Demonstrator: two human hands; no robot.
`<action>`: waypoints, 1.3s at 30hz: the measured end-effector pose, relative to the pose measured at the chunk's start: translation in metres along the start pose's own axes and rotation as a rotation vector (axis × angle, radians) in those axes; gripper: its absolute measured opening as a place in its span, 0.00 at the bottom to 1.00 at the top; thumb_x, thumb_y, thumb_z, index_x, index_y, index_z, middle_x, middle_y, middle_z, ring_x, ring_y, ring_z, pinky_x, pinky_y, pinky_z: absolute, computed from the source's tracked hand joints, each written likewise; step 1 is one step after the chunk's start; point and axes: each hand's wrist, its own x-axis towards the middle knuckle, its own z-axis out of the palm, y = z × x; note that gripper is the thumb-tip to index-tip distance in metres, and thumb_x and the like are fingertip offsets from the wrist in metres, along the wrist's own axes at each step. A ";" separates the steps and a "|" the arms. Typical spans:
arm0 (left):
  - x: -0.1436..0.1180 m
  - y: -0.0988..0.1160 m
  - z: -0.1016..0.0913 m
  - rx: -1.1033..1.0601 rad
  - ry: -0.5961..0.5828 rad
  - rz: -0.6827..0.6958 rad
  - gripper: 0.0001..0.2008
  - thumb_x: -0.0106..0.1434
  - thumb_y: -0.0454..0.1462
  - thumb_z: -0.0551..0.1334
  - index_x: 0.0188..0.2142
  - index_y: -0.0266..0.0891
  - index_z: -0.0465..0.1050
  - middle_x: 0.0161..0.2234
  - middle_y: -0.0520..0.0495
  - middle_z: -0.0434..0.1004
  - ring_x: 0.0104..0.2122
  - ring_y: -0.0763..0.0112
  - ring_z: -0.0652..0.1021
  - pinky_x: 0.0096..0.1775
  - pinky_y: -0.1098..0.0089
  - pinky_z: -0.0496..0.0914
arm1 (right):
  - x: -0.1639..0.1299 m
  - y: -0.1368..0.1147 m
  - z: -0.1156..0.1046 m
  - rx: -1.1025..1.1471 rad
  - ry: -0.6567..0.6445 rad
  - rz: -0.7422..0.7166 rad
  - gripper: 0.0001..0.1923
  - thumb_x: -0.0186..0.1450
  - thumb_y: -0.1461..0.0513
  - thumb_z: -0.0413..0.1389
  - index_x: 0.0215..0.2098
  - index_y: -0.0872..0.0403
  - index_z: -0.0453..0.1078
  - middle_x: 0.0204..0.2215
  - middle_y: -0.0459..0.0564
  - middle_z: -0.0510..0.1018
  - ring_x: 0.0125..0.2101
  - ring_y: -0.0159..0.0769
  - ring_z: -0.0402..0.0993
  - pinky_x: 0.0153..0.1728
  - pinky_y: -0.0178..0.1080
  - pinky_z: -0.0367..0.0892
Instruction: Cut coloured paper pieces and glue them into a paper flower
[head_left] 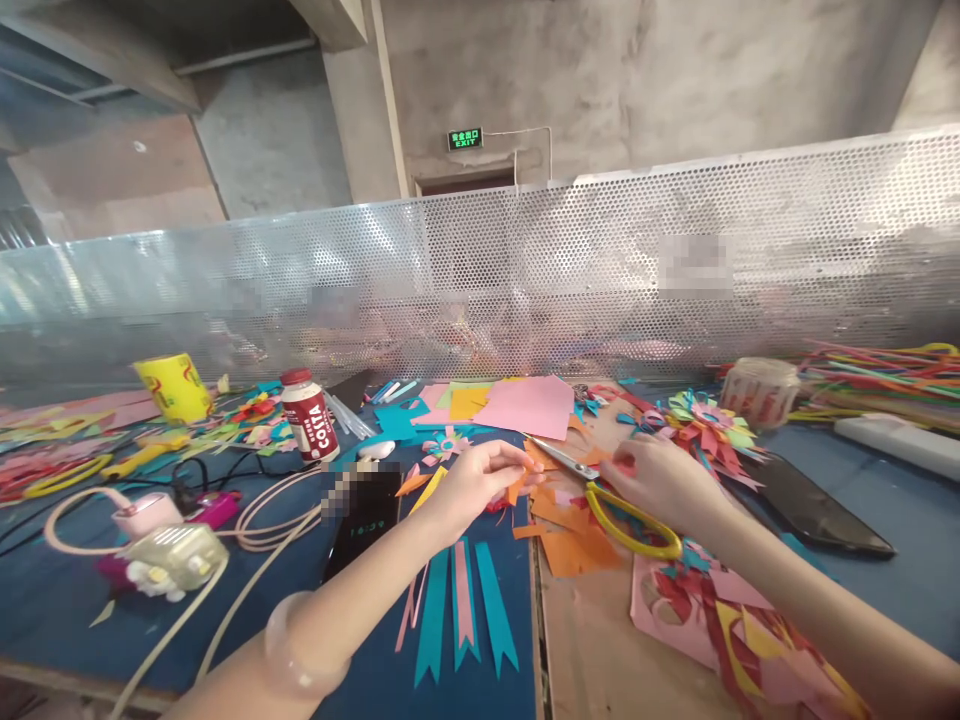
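Note:
My left hand (487, 478) pinches a small piece of orange paper (516, 490) between thumb and fingertips. To its right, my right hand (660, 478) has its fingers curled at the scissors (589, 470). Their blades point left, towards the pinched paper, and one yellow handle loop shows below the hand; the other loop is hidden. Orange paper scraps (574, 540) lie beneath the scissors. In front of my left hand are blue strips with notched ends (491, 605), and a pink strip (463, 600) lies on one of them. Behind it sits a paper flower (446, 445).
Pink paper sheets (529, 405) lie at the back, below a perforated metal screen (360, 270). Phones (821, 505) lie on both sides. A Costa bottle (309, 415), charger with cables (176, 555) and yellow tape roll (174, 388) stand left. Layered paper flowers (705, 425) and a jar (759, 392) are right.

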 end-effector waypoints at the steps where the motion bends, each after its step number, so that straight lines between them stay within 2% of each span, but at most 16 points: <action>1: -0.001 0.000 0.001 0.060 -0.003 0.023 0.05 0.55 0.35 0.62 0.32 0.35 0.69 0.36 0.42 0.77 0.37 0.67 0.77 0.45 0.62 0.67 | -0.002 -0.007 -0.005 0.152 -0.006 0.044 0.19 0.60 0.51 0.45 0.21 0.55 0.66 0.23 0.51 0.71 0.26 0.35 0.65 0.26 0.35 0.54; 4: -0.002 -0.001 0.003 0.213 -0.024 0.079 0.05 0.57 0.34 0.59 0.34 0.37 0.71 0.37 0.44 0.77 0.38 0.67 0.76 0.44 0.64 0.67 | -0.010 -0.030 -0.010 0.690 -0.257 0.132 0.21 0.60 0.49 0.45 0.24 0.56 0.67 0.19 0.45 0.65 0.21 0.28 0.59 0.22 0.33 0.52; 6: -0.002 -0.002 0.003 0.258 -0.041 0.092 0.07 0.58 0.33 0.58 0.36 0.38 0.72 0.38 0.44 0.77 0.39 0.68 0.76 0.43 0.65 0.67 | -0.016 -0.042 -0.005 0.896 -0.378 0.177 0.20 0.58 0.48 0.50 0.26 0.57 0.69 0.19 0.43 0.63 0.20 0.26 0.56 0.21 0.31 0.51; 9: -0.003 -0.004 0.004 0.273 -0.055 0.100 0.09 0.57 0.31 0.57 0.37 0.38 0.72 0.39 0.45 0.77 0.39 0.68 0.76 0.44 0.65 0.67 | -0.023 -0.050 0.008 1.048 -0.444 0.224 0.19 0.54 0.48 0.56 0.28 0.56 0.71 0.20 0.42 0.61 0.20 0.25 0.52 0.20 0.31 0.49; 13: -0.003 -0.005 0.006 0.264 -0.095 0.113 0.10 0.57 0.30 0.56 0.37 0.38 0.73 0.39 0.45 0.77 0.41 0.68 0.75 0.47 0.63 0.66 | -0.028 -0.051 0.015 1.220 -0.456 0.221 0.16 0.53 0.52 0.58 0.28 0.57 0.71 0.22 0.43 0.62 0.21 0.24 0.51 0.21 0.31 0.49; 16: -0.003 -0.006 0.005 0.275 -0.090 0.103 0.12 0.57 0.31 0.57 0.41 0.39 0.72 0.41 0.45 0.76 0.42 0.67 0.75 0.48 0.62 0.66 | -0.028 -0.052 0.013 1.211 -0.406 0.210 0.15 0.53 0.53 0.58 0.28 0.57 0.71 0.22 0.43 0.63 0.21 0.24 0.51 0.21 0.31 0.49; 19: -0.002 -0.008 0.003 0.289 -0.052 -0.004 0.16 0.56 0.35 0.60 0.45 0.39 0.69 0.38 0.43 0.77 0.38 0.64 0.77 0.43 0.60 0.69 | -0.027 -0.052 0.011 1.110 -0.351 0.186 0.15 0.55 0.52 0.56 0.28 0.57 0.70 0.20 0.41 0.62 0.20 0.23 0.52 0.21 0.31 0.49; 22: -0.001 -0.009 0.003 0.234 -0.057 -0.099 0.14 0.55 0.36 0.62 0.41 0.36 0.71 0.34 0.42 0.78 0.34 0.62 0.79 0.41 0.59 0.71 | -0.024 -0.050 0.010 0.988 -0.329 0.131 0.15 0.57 0.52 0.54 0.28 0.57 0.70 0.19 0.40 0.61 0.20 0.23 0.52 0.21 0.31 0.48; 27: -0.003 -0.004 0.008 0.133 -0.028 -0.156 0.09 0.54 0.34 0.62 0.36 0.33 0.71 0.32 0.42 0.78 0.30 0.64 0.79 0.39 0.61 0.72 | -0.020 -0.046 0.013 0.850 -0.246 0.013 0.14 0.58 0.54 0.52 0.28 0.58 0.68 0.21 0.42 0.64 0.22 0.26 0.55 0.23 0.31 0.51; 31: -0.004 -0.002 0.008 0.087 -0.022 -0.184 0.09 0.54 0.34 0.62 0.36 0.32 0.71 0.31 0.42 0.78 0.32 0.64 0.79 0.41 0.61 0.71 | -0.020 -0.045 0.016 0.816 -0.232 -0.029 0.13 0.58 0.55 0.52 0.29 0.58 0.68 0.21 0.43 0.64 0.22 0.27 0.56 0.23 0.32 0.52; 39: -0.004 -0.004 0.006 0.065 -0.038 -0.198 0.19 0.47 0.34 0.68 0.40 0.31 0.70 0.36 0.38 0.78 0.38 0.61 0.78 0.43 0.61 0.70 | -0.020 -0.045 0.024 0.823 -0.151 -0.030 0.11 0.58 0.56 0.52 0.27 0.56 0.68 0.21 0.44 0.68 0.22 0.28 0.61 0.24 0.32 0.57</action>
